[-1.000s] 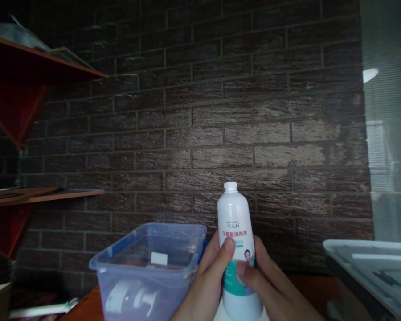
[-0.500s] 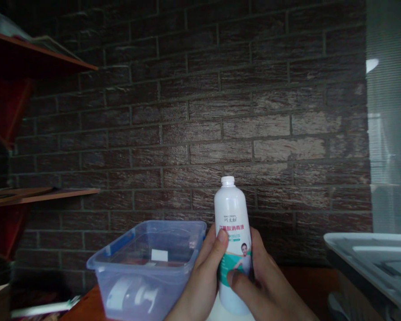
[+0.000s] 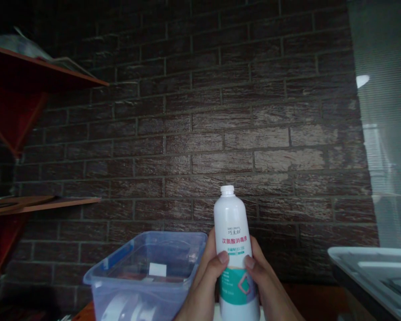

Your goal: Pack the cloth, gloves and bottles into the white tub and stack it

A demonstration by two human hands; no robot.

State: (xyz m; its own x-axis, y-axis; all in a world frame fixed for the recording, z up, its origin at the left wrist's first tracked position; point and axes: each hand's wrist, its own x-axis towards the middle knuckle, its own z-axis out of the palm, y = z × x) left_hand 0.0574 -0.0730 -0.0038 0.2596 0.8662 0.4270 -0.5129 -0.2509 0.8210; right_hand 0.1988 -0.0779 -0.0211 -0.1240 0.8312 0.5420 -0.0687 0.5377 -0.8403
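Observation:
A white disinfectant bottle [image 3: 234,218] with a white cap, red lettering and a green band stands upright in front of me. Both of my hands are wrapped around its body. My left hand [image 3: 205,276] grips it from the left, thumb on the label's edge. From the right side my right hand [image 3: 267,281] closes on it, its thumb pressed beside the green band. The fingers behind the bottle are hidden. Just left of my left hand is a clear bluish plastic bin [image 3: 143,282], with white items showing through its wall.
A dark brick wall [image 3: 187,133] rises behind. Red-brown shelves [image 3: 63,204] jut out at the left, the upper one bearing a plastic-wrapped item. At the right is a grey lidded container [image 3: 370,263], beside a ribbed glass panel [image 3: 384,169].
My right thumb has moved up the bottle and off the picture on the label. The bottle has turned slightly, so its lettering faces me more squarely. The view has tilted up.

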